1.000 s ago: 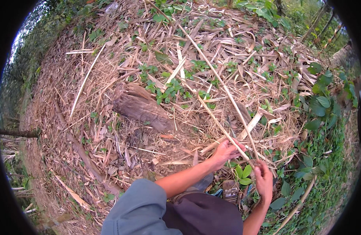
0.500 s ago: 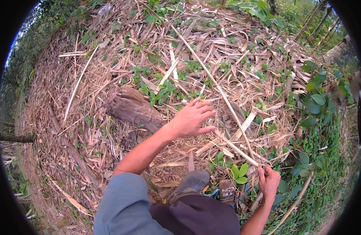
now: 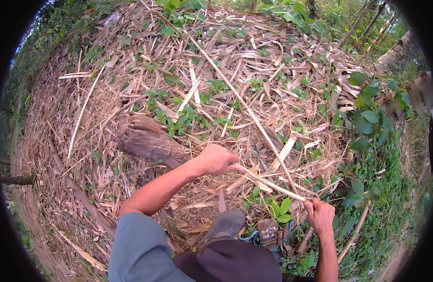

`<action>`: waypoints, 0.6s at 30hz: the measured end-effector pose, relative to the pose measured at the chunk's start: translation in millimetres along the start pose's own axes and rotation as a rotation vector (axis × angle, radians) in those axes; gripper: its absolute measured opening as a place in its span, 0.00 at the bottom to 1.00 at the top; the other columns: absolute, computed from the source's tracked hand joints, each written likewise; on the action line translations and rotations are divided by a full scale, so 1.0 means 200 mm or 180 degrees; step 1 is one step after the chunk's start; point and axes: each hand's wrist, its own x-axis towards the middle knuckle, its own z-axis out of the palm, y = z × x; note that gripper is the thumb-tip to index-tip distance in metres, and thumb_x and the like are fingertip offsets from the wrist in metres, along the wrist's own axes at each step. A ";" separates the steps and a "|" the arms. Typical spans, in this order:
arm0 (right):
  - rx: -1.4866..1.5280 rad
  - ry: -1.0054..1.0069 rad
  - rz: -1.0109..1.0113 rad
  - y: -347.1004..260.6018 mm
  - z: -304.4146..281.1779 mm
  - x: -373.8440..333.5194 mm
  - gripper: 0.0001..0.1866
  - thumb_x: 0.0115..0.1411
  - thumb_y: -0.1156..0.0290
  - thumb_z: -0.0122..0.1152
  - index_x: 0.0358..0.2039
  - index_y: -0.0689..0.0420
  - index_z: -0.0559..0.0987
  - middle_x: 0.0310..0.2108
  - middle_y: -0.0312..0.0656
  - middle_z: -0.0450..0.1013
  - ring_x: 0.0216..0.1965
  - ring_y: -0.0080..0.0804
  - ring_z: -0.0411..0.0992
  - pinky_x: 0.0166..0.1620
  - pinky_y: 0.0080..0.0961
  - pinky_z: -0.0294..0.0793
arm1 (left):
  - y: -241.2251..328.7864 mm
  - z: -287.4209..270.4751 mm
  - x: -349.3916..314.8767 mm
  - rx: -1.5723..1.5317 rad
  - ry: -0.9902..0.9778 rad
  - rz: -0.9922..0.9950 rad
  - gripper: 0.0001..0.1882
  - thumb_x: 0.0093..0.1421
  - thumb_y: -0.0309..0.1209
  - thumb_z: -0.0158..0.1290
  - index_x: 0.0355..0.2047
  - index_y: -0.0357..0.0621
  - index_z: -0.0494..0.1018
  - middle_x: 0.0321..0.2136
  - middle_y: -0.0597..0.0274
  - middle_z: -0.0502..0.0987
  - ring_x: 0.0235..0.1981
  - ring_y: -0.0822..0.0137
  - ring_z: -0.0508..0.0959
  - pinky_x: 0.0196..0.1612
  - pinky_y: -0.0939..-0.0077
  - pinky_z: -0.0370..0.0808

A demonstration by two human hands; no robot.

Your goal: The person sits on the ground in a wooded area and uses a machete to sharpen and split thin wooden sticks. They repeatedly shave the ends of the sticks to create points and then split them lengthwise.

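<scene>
Fingers of both hands closed on a thin bamboo strip (image 3: 273, 185), log (image 3: 148, 141) and dry leaf litter (image 3: 273, 75) beyond.

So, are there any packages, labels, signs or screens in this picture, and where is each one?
None can be seen. The ground shows only dry leaves, green plants and a dark log. The left hand and right hand each grip a pale thin stick.
</scene>
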 end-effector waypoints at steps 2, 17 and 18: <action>-0.0007 -0.0022 -0.0030 0.00 0.02 -0.01 0.28 0.59 0.48 0.63 0.18 0.59 0.69 0.15 0.51 0.68 0.20 0.56 0.68 0.25 0.45 0.66 | -0.01 0.02 -0.02 -0.0031 -0.0099 -0.0016 0.31 0.64 0.61 0.48 0.21 0.45 0.72 0.15 0.51 0.73 0.20 0.45 0.75 0.24 0.53 0.69; 0.0352 0.0267 -0.0255 -0.10 -0.58 -0.40 0.36 0.56 0.42 0.65 0.13 0.60 0.60 0.12 0.46 0.55 0.15 0.48 0.56 0.22 0.40 0.54 | 0.49 -0.62 -0.39 0.0478 0.0077 0.0404 0.31 0.62 0.60 0.52 0.16 0.47 0.67 0.13 0.62 0.70 0.14 0.55 0.73 0.18 0.62 0.67; 0.0370 0.0400 -0.0233 -0.10 -0.61 -0.45 0.39 0.56 0.39 0.63 0.13 0.60 0.57 0.12 0.45 0.51 0.15 0.46 0.52 0.22 0.39 0.50 | 0.54 -0.63 -0.41 0.0491 0.0168 0.0457 0.32 0.62 0.61 0.51 0.17 0.47 0.67 0.12 0.62 0.70 0.14 0.54 0.73 0.18 0.62 0.67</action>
